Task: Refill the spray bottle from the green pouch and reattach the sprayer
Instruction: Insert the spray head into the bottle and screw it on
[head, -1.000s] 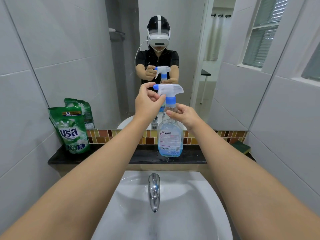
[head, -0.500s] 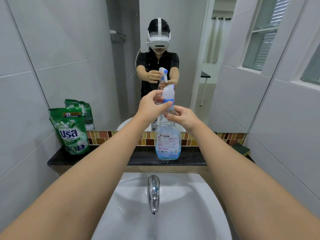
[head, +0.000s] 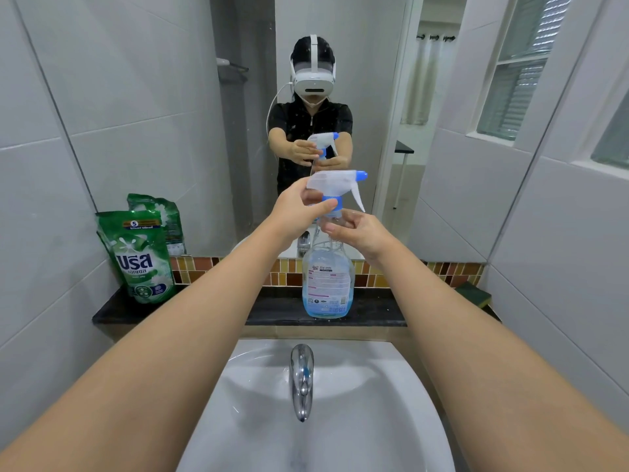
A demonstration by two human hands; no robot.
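A clear spray bottle [head: 327, 284] with pale blue liquid stands upright on the dark shelf [head: 272, 310] behind the sink. Its white sprayer [head: 335, 185] with a blue nozzle and blue collar sits on the bottle's neck, nozzle pointing right. My left hand [head: 299, 212] pinches the sprayer at the collar. My right hand [head: 360, 229] is closed around the bottle's neck just below. The green pouch [head: 138, 257] stands upright at the shelf's left end, against the wall, well away from both hands.
A white sink [head: 316, 403] with a chrome tap [head: 301, 379] lies below the shelf. A mirror [head: 340, 97] behind the shelf reflects a person and the bottle. A green sponge [head: 474, 294] rests at the shelf's right end. Tiled walls close in on both sides.
The sprayer has turned on the neck: its nozzle pointed left, then away from me, and now points right. Both hands stayed at the neck; the bottle stays on the shelf.
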